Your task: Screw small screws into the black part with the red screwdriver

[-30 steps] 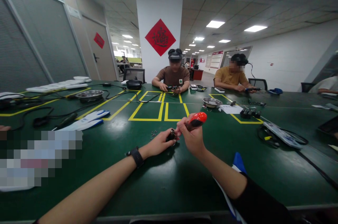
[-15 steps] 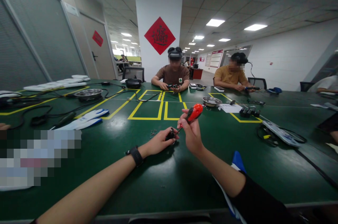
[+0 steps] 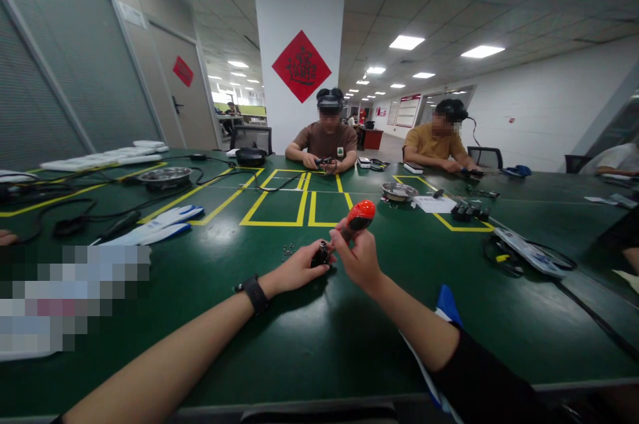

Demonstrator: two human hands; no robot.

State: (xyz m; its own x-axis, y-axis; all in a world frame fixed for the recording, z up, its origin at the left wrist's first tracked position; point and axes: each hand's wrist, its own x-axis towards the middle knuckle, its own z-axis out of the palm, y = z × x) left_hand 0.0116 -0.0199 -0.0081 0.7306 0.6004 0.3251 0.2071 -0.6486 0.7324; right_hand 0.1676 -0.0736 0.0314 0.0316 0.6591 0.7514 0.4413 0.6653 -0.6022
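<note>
Near the middle of the green table (image 3: 239, 344), my left hand (image 3: 299, 269) is closed around a small black part with a shiny metal top (image 3: 323, 249). Its exact kind is too small to make out. My right hand (image 3: 359, 257) grips a screwdriver (image 3: 361, 213) with a red and black handle, tilted so the shaft runs down and left to the black part. The tip is hidden among the fingers. Several tiny metal pieces, like screws (image 3: 288, 251), lie on the table just beyond my left hand.
White and blue gloves (image 3: 160, 225) lie to the left, another glove (image 3: 449, 307) under my right forearm. Metal bowls (image 3: 399, 192) (image 3: 165, 176), black blocks (image 3: 470, 212), a power strip (image 3: 532, 252) and cables surround the work area. Two co-workers (image 3: 324, 140) (image 3: 434, 138) sit across the table.
My right hand has brought the screwdriver slightly left and lower, its handle now more upright. My left hand stays on the black part. The co-worker at right has lowered a tool.
</note>
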